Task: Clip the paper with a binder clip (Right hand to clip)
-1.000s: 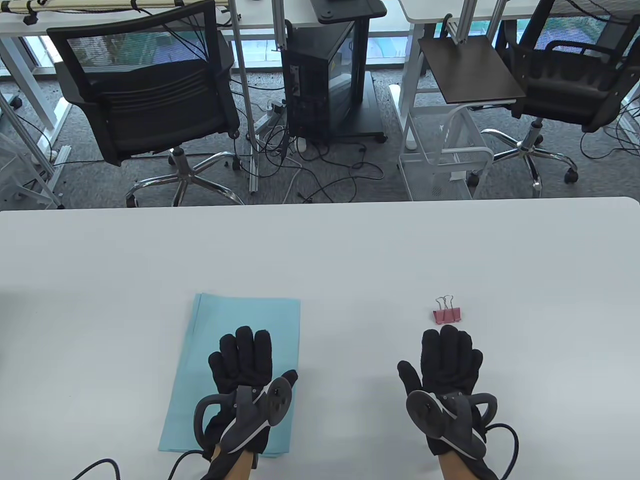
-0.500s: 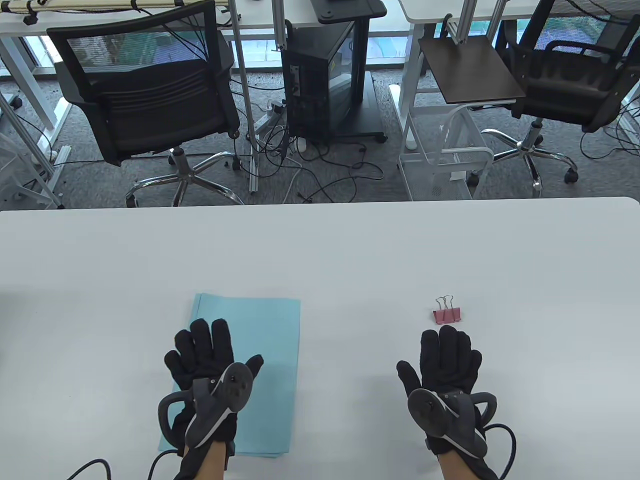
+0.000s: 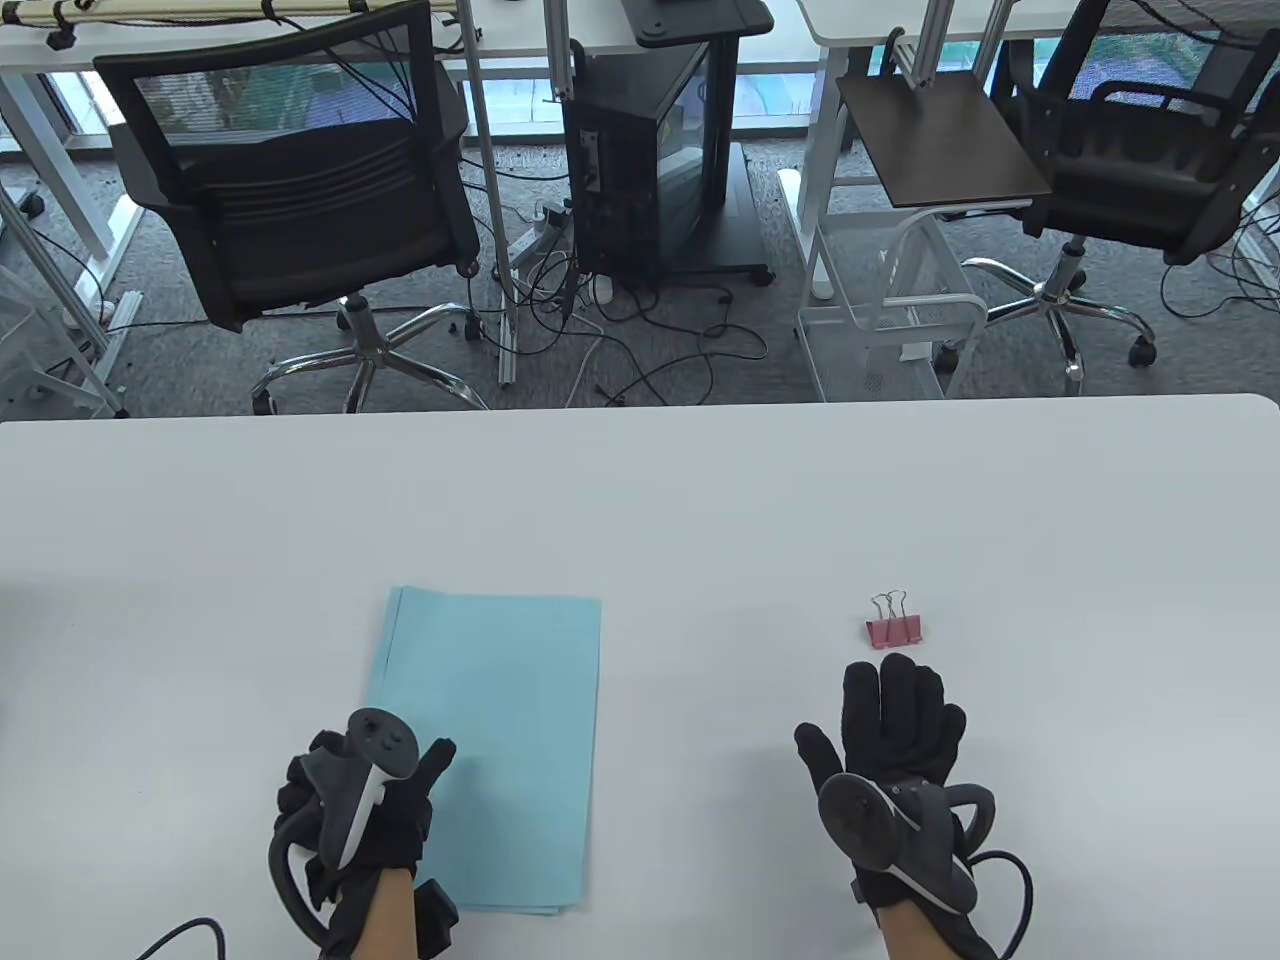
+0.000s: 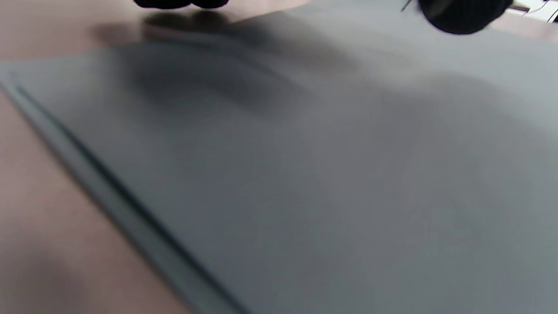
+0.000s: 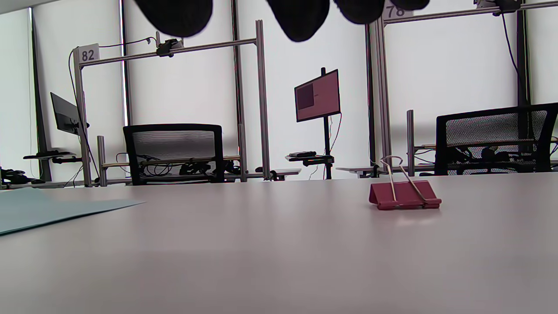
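Observation:
A light blue paper stack (image 3: pixel 500 720) lies flat on the white table (image 3: pixel 700 500). It fills the left wrist view (image 4: pixel 305 174), blurred. My left hand (image 3: pixel 370 768) stands on its side at the paper's near left edge. Its thumb (image 3: pixel 440 755) is over the paper and its curled fingers (image 3: pixel 298 780) are off the left side. Thumb and fingers are apart and hold nothing. A pink binder clip (image 3: pixel 894 631) with its wire handles folded up sits to the right, also in the right wrist view (image 5: pixel 405 195). My right hand (image 3: pixel 880 715) lies flat and open just short of the clip.
The table's far edge (image 3: pixel 640 402) runs across the table view, with office chairs (image 3: pixel 300 200), a computer cart (image 3: pixel 650 150) and a white wire trolley (image 3: pixel 890 300) on the floor beyond. A black cable (image 3: pixel 180 930) trails from my left wrist.
My left hand slid left and back across the paper and rolled from flat onto its side at the paper's left edge. The right hand, clip and paper have not moved.

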`<state>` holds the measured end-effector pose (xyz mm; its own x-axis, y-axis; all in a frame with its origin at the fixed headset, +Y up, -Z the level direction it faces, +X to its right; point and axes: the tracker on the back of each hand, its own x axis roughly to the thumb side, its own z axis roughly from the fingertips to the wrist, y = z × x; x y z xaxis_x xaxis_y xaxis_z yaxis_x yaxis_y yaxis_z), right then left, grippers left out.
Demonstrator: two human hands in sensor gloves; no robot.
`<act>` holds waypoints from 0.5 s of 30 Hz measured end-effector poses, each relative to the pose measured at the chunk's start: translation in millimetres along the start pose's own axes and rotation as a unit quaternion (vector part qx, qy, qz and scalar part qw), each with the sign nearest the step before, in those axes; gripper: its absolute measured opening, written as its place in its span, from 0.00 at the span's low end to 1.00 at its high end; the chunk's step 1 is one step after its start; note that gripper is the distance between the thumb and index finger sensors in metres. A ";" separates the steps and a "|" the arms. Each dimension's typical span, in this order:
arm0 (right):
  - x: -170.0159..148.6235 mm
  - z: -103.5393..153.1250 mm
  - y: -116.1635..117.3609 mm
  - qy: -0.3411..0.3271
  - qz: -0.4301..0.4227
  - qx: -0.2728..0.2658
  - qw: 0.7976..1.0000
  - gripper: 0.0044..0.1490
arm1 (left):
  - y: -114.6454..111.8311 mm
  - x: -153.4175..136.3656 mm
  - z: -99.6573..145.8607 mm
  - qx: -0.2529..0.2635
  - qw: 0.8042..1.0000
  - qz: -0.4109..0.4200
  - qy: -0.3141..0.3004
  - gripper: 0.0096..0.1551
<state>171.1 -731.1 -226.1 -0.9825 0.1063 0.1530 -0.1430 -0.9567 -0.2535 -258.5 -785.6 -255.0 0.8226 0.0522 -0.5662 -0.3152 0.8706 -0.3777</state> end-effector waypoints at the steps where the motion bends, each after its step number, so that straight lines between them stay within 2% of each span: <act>1: -0.6 -0.1 0.1 0.002 -0.002 0.001 1.000 0.51 | -2.3 5.1 -0.1 0.003 0.999 -0.042 0.011 0.72; 2: -1.2 -0.2 0.1 0.003 -0.004 0.002 1.000 0.51 | 0.9 7.0 0.7 0.028 0.998 -0.059 0.009 0.72; 4: -1.8 -0.3 0.0 0.006 -0.005 0.002 1.000 0.51 | -0.1 7.7 1.4 0.037 0.998 -0.042 0.020 0.71; 8: -2.0 -0.4 0.6 0.008 -0.010 0.003 1.000 0.51 | 6.1 7.7 5.2 0.066 0.995 -0.073 0.030 0.65; 15: -1.7 -0.6 1.4 0.007 -0.014 0.009 1.000 0.52 | 10.7 10.3 6.9 0.052 0.994 -0.086 0.035 0.58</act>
<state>172.5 -732.5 -227.2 -0.9799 0.1363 0.1459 -0.1679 -0.9580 -0.2324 -250.1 -772.4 -259.8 0.8237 -0.1330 -0.5512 -0.1195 0.9095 -0.3981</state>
